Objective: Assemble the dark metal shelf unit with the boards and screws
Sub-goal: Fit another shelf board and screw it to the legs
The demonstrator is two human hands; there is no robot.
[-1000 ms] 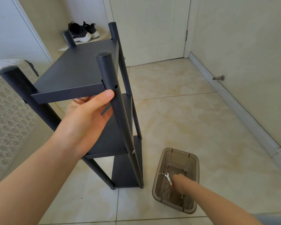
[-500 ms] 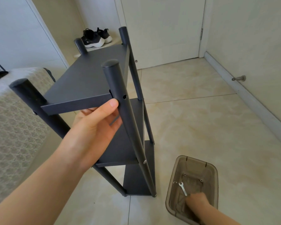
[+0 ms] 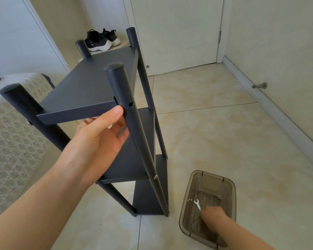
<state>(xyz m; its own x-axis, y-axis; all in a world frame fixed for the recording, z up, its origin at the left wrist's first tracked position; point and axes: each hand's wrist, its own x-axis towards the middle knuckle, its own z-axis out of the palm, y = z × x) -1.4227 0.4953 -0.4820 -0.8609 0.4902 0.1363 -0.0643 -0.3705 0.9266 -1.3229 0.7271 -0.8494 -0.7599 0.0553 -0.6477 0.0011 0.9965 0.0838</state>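
The shelf unit (image 3: 143, 156) stood on the floor (image 3: 224, 141) beside the bed (image 3: 11, 141), the left hand (image 3: 96, 141) gripping its top board (image 3: 90, 87) at the front edge. The right hand (image 3: 212, 214) lay in the bin (image 3: 232, 188), grip hidden; open floor rightward.

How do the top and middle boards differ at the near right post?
The top board meets an empty hole in that post; the middle board has a silver screw there. The left hand holds the top board's edge; the middle board has no hand on it. Both are dark metal.
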